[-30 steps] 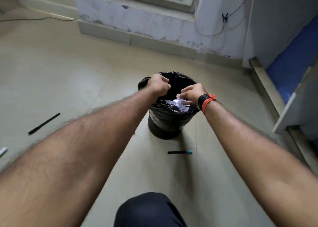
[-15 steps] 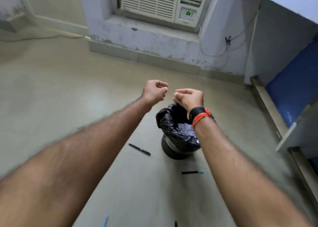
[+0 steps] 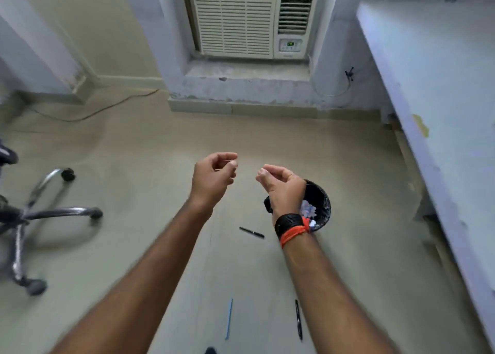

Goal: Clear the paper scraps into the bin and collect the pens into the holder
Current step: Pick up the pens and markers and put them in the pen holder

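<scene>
Both hands had lifted off the bin [image 3: 322,203] and drawn apart, mid-frame. Left hand [image 3: 213,178] and right hand [image 3: 284,186] were loosely curled, apparently empty, though the fingertips were blurred. The bin sat right of centre behind the right wrist, paper scraps [image 3: 308,209] inside. On the floor lay a black pen [image 3: 251,232], a blue pen [image 3: 229,319] and a second black pen [image 3: 298,319].

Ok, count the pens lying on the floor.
3. A black pen lies just left of the bin, a blue pen near the bottom edge, a second black pen right of it. Others may be hidden.
</scene>
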